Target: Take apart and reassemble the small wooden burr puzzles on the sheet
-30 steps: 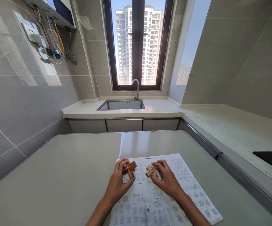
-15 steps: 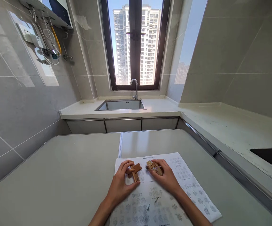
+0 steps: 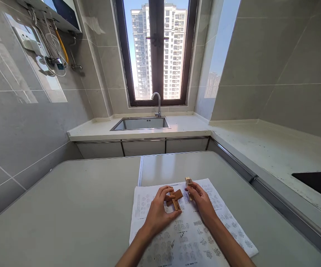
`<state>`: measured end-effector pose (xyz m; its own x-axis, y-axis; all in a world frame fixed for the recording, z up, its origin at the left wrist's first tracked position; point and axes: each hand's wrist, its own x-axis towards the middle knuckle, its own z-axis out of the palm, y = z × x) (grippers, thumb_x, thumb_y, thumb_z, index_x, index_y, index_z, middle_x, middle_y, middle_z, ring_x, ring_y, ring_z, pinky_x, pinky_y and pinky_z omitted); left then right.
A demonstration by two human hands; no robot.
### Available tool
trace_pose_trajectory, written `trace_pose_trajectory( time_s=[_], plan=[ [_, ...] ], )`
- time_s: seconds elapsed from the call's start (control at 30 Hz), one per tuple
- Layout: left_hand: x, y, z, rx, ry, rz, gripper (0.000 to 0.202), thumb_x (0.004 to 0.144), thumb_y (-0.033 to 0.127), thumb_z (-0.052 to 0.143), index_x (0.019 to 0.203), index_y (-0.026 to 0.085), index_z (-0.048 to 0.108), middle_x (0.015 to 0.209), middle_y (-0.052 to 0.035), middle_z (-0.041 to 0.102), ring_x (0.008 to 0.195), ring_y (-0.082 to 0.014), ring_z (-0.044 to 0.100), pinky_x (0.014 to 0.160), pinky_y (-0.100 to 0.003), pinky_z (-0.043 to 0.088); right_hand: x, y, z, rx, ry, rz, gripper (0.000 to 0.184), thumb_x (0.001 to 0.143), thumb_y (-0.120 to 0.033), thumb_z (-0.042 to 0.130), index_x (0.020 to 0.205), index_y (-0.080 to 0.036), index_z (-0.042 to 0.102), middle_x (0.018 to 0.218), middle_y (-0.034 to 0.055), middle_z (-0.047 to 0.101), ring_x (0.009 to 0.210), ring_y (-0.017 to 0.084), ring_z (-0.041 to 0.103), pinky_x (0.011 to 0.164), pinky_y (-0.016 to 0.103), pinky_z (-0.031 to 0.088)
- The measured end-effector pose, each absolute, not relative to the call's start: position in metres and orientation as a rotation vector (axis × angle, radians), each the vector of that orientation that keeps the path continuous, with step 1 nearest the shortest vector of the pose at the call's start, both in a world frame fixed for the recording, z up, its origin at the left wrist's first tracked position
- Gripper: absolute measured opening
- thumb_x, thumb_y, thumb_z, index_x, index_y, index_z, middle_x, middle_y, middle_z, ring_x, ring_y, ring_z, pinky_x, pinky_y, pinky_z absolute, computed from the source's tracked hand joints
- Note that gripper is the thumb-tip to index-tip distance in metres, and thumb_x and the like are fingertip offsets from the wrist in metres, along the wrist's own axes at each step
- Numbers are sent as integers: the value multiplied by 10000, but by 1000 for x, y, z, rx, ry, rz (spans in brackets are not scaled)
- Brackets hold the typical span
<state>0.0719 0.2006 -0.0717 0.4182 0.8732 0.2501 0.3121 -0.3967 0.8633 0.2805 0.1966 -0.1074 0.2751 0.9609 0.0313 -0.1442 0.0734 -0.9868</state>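
Note:
My left hand (image 3: 162, 207) is closed around a cluster of crossed wooden puzzle pieces (image 3: 175, 200), thumb at its lower end and fingers at the top. A dark letter-like mark shows on the lower end of that cluster. Up and to the right, my right hand (image 3: 202, 204) pinches a lighter wooden puzzle piece (image 3: 188, 181), which has a mark like an N or Z on its end. My fingers hide part of it. Both hands are over a printed paper sheet (image 3: 146, 218) with rows of small diagrams and some pen ticks.
The paper lies on a pale table (image 3: 66, 207) with a seam down its middle. Beyond stand a counter (image 3: 93, 128), a sink (image 3: 141, 123) with a faucet (image 3: 158, 104), and a window. Another counter (image 3: 260, 144) runs along the right, with a black panel (image 3: 318, 183) on it.
My left hand has moved right with the crossed pieces. My right hand has moved slightly right and turned its wooden piece upright, its marked end now pointing up.

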Motion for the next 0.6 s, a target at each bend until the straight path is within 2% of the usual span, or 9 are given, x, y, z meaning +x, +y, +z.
trace_pose_trajectory(
  time_s=[0.27, 0.4, 0.5, 0.6],
  plan=[
    [65, 202, -76, 1909, 1020, 989, 654, 714, 155, 830, 1306, 296, 592, 1473, -82, 519, 1089, -258, 709, 1003, -450, 595, 276, 195, -102, -1176, -956, 1051, 550, 814, -576, 773, 1222, -213, 709, 1153, 81, 752, 957, 248, 683, 823, 339, 536],
    [69, 210, -77, 1937, 1036, 1018, 658, 709, 151, 831, 1306, 292, 593, 1447, -78, 538, 1213, -289, 658, 1058, -462, 558, 274, 193, -97, -1183, -950, 991, 556, 822, -580, 762, 1235, -214, 690, 1115, 87, 750, 972, 273, 684, 843, 378, 548],
    [90, 225, -79, 1937, 992, 1032, 660, 699, 156, 835, 1298, 289, 593, 1437, -76, 533, 1200, -280, 663, 1060, -458, 559, 279, 193, -93, -1221, -972, 793, 563, 840, -562, 744, 1278, -220, 654, 1141, 105, 726, 1051, 301, 674, 910, 424, 551],
    [126, 244, -82, 1952, 912, 1050, 677, 673, 166, 862, 1285, 273, 594, 1430, -94, 529, 1125, -271, 689, 1031, -457, 571, 287, 192, -87, -1324, -1060, 419, 492, 855, -512, 723, 1264, -245, 659, 1236, 112, 650, 1111, 304, 640, 962, 450, 536]
  ],
)
